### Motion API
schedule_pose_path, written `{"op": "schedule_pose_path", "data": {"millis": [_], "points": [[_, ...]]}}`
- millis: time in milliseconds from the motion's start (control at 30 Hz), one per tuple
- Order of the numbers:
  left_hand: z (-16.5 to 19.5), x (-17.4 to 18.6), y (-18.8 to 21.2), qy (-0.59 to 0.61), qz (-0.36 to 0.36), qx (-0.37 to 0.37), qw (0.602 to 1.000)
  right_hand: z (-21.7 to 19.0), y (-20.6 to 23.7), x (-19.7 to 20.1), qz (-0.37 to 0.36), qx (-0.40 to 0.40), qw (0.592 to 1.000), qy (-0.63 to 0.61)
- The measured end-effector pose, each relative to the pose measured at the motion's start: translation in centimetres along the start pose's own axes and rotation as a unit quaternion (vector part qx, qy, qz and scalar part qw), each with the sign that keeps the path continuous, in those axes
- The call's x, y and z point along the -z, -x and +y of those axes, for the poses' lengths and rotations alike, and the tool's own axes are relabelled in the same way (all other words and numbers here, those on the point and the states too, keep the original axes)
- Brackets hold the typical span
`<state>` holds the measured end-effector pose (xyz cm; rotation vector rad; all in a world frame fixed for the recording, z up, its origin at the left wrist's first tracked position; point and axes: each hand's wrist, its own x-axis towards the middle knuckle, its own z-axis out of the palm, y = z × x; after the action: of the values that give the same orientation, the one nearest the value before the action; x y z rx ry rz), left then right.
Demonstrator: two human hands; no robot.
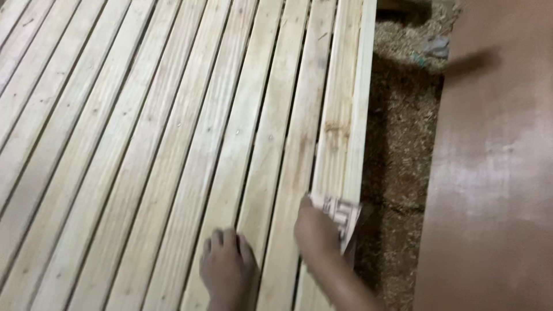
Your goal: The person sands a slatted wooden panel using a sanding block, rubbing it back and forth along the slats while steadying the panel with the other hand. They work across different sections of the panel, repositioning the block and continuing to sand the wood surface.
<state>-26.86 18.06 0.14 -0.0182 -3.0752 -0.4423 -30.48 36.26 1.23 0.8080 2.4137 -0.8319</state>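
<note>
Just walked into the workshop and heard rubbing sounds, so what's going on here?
A person is leaning over a row of pale wooden slats laid side by side. The right hand presses a folded piece of sandpaper onto the slat at the right edge, while the left hand rests flat on the slats beside it. Sawdust covers the floor next to the slats, and a brown board lies further right.
</note>
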Motion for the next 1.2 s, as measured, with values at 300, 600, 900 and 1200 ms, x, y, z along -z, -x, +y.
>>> {"op": "schedule_pose_path", "data": {"millis": [300, 600, 900, 1200], "points": [[4.9, -3.8, -12.0, 0.011, 0.125, -0.037, 0.991, -0.7, -9.2, 2.2, 0.066, 0.02, 0.99, -0.125], [5.1, -3.1, -11.8, 0.005, 0.129, -0.038, 0.991, -0.9, -5.4, 0.3, 0.043, 0.001, 0.993, -0.107], [5.3, -3.1, -11.6, 0.001, 0.129, -0.022, 0.991, 0.3, -3.6, 0.3, 0.084, 0.085, 0.988, 0.094], [5.0, -3.4, -11.6, 0.002, 0.124, -0.042, 0.991, -1.8, -14.5, 4.2, 0.085, 0.064, 0.994, 0.01]]}}
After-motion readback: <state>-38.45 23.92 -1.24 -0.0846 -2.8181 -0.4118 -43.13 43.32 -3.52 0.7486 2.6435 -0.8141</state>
